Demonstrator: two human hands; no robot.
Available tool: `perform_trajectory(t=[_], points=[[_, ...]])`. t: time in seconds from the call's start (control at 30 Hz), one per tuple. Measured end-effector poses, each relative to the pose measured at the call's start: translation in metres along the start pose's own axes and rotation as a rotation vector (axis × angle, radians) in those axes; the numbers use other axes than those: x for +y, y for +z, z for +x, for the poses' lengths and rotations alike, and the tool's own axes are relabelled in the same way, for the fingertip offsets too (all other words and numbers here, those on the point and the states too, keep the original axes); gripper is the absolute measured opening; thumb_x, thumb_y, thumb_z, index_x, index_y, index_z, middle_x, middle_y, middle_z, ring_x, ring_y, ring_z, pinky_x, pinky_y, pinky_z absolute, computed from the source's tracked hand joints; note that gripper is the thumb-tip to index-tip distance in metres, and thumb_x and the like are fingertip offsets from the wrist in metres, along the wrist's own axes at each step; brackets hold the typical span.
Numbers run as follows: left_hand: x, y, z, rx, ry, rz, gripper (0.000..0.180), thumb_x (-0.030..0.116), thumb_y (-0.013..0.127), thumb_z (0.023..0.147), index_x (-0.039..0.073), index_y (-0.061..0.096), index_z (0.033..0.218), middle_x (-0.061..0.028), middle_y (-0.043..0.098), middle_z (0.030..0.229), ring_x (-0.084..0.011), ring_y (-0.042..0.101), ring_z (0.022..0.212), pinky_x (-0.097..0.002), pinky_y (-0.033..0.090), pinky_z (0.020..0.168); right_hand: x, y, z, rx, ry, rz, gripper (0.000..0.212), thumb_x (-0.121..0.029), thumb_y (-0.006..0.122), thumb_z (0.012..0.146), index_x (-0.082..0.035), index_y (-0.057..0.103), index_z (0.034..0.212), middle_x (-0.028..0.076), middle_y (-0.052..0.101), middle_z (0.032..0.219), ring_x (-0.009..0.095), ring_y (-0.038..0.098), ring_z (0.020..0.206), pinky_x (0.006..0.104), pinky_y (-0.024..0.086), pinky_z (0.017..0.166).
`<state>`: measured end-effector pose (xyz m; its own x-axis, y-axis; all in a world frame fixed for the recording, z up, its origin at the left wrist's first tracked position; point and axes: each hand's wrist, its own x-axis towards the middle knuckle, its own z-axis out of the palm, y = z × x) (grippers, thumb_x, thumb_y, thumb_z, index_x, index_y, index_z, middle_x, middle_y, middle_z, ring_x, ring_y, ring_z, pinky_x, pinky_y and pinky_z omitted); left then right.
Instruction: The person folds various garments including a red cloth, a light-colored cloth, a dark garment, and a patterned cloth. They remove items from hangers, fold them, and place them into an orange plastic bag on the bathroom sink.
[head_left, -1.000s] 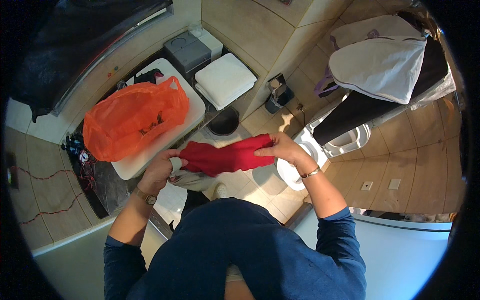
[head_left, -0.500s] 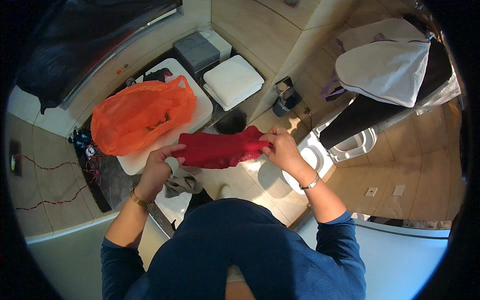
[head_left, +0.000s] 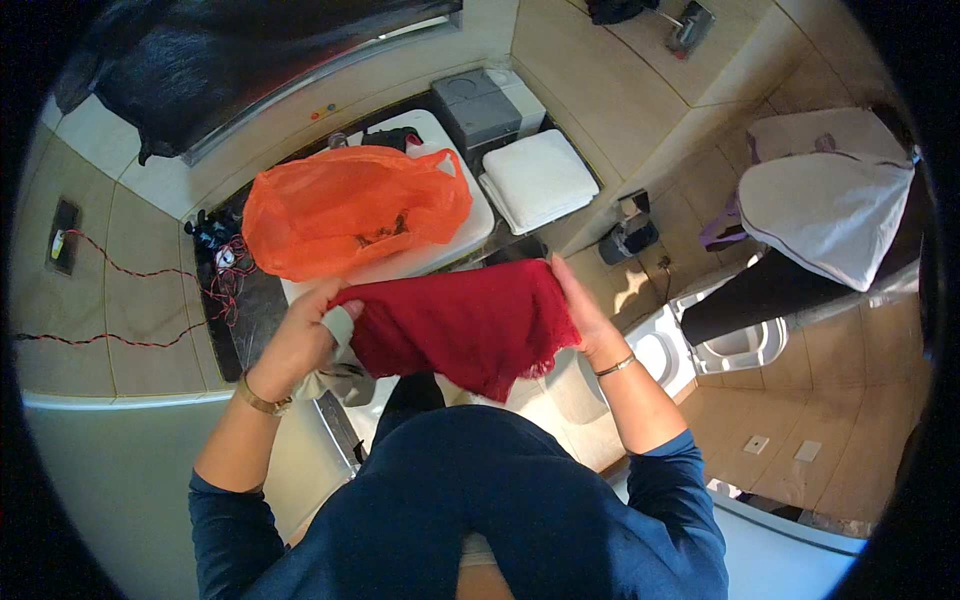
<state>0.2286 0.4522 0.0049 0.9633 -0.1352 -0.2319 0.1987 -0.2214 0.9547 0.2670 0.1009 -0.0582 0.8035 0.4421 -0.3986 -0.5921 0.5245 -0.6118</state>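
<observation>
A dark red garment with lacy edging is stretched between my two hands in front of my body. Its near edge hangs in folds. My left hand grips its left end. The same hand also keeps a pale grey-green cloth, which droops below the fingers. My right hand has the garment's right end, with most of its fingers hidden behind the fabric. Just beyond the garment, a crumpled orange plastic bag rests on a white board-like surface.
Folded white towels and a grey box stand on the dark counter. Tangled red-black cord runs to the left wall. At right are a toilet with its lid up and a light zipped bag above it.
The red garment has gone from a narrow folded strip to a wider spread sheet. My right hand has shifted from pinching its end to its right edge. The view has turned slightly leftward.
</observation>
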Motion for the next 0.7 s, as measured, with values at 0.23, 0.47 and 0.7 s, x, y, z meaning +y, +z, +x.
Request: perform_trajectory(t=[0.23, 0.47, 0.7], points=[[0.047, -0.060, 0.020, 0.157, -0.325, -0.256, 0.015, 0.023, 0.058, 0.093, 0.010, 0.061, 0.099, 0.0055, 0.057, 0.067, -0.0047, 0.047, 0.043, -0.0215, 0.027, 0.033, 0.017, 0.067, 0.055, -0.267, 0.014, -0.591, 0.051, -0.004, 0.070, 0.082, -0.001, 0.051, 0.129, 0.007, 0.062, 0.116, 0.016, 0.059, 0.105, 0.0294, 0.048, 0.094], [0.023, -0.127, 0.063, 0.281, -0.379, -0.323, 0.023, 0.022, 0.059, 0.093, 0.008, 0.058, 0.111, 0.0029, 0.060, 0.071, -0.0068, 0.049, 0.045, -0.0222, 0.029, 0.032, -0.017, 0.135, 0.130, -0.182, 0.032, -0.105, 0.035, -0.014, 0.060, 0.093, 0.001, 0.054, 0.124, 0.011, 0.061, 0.119, 0.019, 0.062, 0.105, 0.0323, 0.051, 0.090], [-0.007, -0.180, 0.047, 0.074, -0.323, -0.123, 0.043, 0.014, 0.058, 0.093, 0.009, 0.048, 0.134, -0.0116, 0.059, 0.124, -0.0160, 0.058, 0.105, -0.0283, 0.048, 0.085, -0.052, 0.187, 0.192, -0.187, 0.005, -0.293, 0.040, -0.017, 0.058, 0.095, 0.000, 0.049, 0.130, 0.009, 0.060, 0.120, 0.018, 0.058, 0.110, 0.0315, 0.047, 0.095]])
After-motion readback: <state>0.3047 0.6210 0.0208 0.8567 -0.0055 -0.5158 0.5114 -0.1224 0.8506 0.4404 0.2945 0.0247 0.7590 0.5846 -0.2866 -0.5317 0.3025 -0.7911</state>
